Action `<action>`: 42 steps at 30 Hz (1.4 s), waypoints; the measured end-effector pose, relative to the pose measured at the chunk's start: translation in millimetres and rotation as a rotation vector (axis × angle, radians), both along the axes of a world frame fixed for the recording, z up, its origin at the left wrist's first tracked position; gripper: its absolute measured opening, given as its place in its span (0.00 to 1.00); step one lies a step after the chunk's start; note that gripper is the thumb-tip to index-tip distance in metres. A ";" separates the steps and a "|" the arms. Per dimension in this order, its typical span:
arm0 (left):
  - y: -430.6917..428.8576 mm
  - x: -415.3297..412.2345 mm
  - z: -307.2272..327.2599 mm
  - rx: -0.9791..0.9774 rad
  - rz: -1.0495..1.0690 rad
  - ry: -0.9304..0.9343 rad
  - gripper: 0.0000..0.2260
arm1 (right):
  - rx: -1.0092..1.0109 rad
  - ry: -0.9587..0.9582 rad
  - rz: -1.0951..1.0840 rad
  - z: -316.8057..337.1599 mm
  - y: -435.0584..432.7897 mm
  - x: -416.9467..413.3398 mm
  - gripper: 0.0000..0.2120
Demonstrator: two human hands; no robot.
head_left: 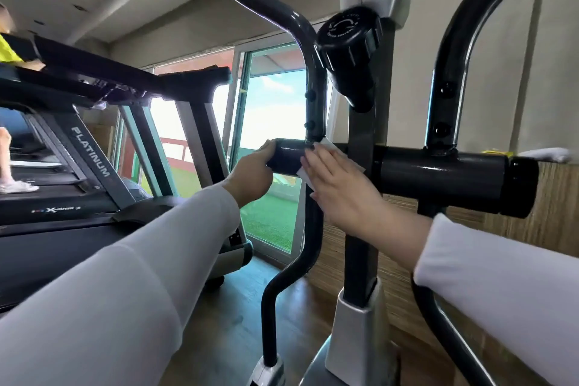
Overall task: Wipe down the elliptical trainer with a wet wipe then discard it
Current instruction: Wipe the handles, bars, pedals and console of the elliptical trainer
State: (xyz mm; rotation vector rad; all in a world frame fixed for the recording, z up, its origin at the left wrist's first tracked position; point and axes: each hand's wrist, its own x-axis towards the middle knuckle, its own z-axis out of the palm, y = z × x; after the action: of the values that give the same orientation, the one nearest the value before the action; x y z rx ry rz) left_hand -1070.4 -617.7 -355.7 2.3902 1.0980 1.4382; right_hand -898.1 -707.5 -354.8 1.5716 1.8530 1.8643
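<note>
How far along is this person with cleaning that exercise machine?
Midway, it seems. The right hand presses the white wet wipe flat on the left end of the elliptical's black horizontal crossbar tube, which the left hand grips. Nothing shows which parts are already wiped. The round black tension knob and curved black handlebar may remain, and the wipe is not yet discarded.

Your cross tube (438,172) and curved handlebar (316,97) are smooth, glossy black painted metal. The knob (347,37) looks like matt black plastic with a ribbed edge. Your wipe (329,146) is thin white cloth. Your sleeves (125,276) are smooth white fabric, and the wall panel (557,197) shows matt wood grain.
</note>
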 end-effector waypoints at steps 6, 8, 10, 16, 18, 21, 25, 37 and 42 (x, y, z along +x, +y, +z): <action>4.8 -3.5 -13.7 0.024 0.064 0.125 0.34 | -0.069 -0.025 -0.034 -11.8 -16.1 8.4 0.33; 6.9 -7.1 -12.2 0.036 0.084 0.218 0.35 | -0.089 -0.070 -0.012 -8.1 -9.4 5.5 0.35; 8.3 -11.8 -7.9 0.056 0.117 0.322 0.35 | -0.105 -0.088 -0.012 -2.3 2.0 -1.3 0.35; 9.7 -19.7 2.6 0.078 0.168 0.473 0.38 | -0.106 0.082 -0.039 19.0 33.2 -33.3 0.37; 10.7 -19.9 2.6 0.080 0.171 0.498 0.39 | -0.106 0.104 -0.034 23.6 40.4 -41.5 0.39; 10.9 -19.8 3.9 0.087 0.179 0.515 0.38 | -0.064 0.127 -0.028 25.8 53.6 -52.2 0.44; 10.6 -17.9 5.1 0.130 0.224 0.541 0.33 | -0.098 0.176 -0.065 43.0 59.1 -68.6 0.42; 5.6 -19.9 8.5 0.094 0.212 0.484 0.37 | -0.041 0.043 -0.102 24.7 59.1 -49.8 0.48; 3.4 -18.5 8.9 0.079 0.225 0.477 0.32 | -0.094 0.171 -0.030 36.8 67.0 -57.5 0.31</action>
State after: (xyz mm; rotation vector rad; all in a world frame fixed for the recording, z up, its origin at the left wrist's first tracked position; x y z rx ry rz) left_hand -1088.9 -614.3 -346.7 2.8301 1.4755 0.9964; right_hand -955.7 -640.5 -318.1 1.7663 1.9400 1.6514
